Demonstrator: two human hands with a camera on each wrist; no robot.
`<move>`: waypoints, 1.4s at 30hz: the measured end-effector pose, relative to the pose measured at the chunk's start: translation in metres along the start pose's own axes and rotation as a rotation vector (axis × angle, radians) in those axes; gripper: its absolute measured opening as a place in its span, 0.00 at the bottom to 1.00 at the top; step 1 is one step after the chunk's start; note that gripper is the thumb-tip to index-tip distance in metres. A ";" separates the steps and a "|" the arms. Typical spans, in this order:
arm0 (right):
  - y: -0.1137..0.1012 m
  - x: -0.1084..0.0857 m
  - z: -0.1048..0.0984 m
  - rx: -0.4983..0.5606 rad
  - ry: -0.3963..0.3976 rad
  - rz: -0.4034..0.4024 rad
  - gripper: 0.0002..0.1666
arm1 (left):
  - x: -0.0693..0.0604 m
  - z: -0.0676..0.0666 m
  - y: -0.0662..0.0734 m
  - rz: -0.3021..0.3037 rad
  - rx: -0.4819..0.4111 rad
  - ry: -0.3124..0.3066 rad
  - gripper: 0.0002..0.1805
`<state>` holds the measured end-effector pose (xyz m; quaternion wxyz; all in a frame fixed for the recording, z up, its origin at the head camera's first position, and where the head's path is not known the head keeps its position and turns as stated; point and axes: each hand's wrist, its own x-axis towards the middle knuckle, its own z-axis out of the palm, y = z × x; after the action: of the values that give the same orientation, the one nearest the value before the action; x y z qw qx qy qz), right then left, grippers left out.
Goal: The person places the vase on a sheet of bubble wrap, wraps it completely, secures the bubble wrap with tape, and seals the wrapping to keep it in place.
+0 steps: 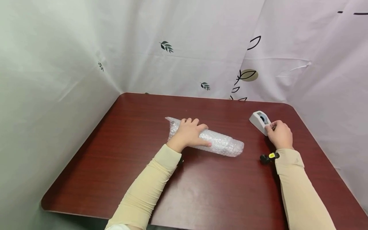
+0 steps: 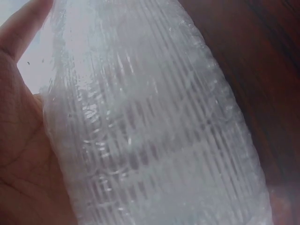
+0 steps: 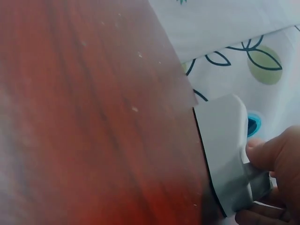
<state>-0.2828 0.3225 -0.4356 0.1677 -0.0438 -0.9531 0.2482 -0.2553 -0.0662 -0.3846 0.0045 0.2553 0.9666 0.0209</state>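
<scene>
A long bundle of clear bubble wrap (image 1: pixel 222 143) lies slantwise across the middle of the table. My left hand (image 1: pixel 188 133) grips it from above near its left end, thumb on the near side. In the left wrist view the bubble wrap (image 2: pixel 154 117) fills the palm; whatever is inside cannot be made out. At the right, my right hand (image 1: pixel 281 135) pinches the near end of a white tape dispenser (image 1: pixel 256 120) with a blue core. The right wrist view has the thumb and fingers at the end of the dispenser (image 3: pixel 220 140), partly hiding it.
The reddish-brown wooden table (image 1: pixel 120 153) has rounded corners. White curtains (image 1: pixel 195 38) with leaf prints hang behind it and along both sides. A small black device (image 1: pixel 265 159) with a yellow label is strapped at the right wrist.
</scene>
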 end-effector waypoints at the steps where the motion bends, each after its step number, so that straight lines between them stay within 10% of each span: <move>1: 0.000 -0.001 0.000 -0.001 0.007 0.003 0.20 | 0.000 0.000 0.000 0.003 -0.005 -0.004 0.43; 35: 0.014 0.002 -0.010 0.190 -0.050 0.263 0.29 | 0.000 -0.001 0.000 0.001 0.015 0.021 0.43; 42: 0.023 0.002 -0.012 0.431 -0.118 0.293 0.22 | 0.001 0.000 0.000 0.000 0.005 0.010 0.43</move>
<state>-0.2803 0.3479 -0.4364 0.0794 -0.1300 -0.8698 0.4693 -0.2566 -0.0659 -0.3841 -0.0012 0.2552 0.9667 0.0200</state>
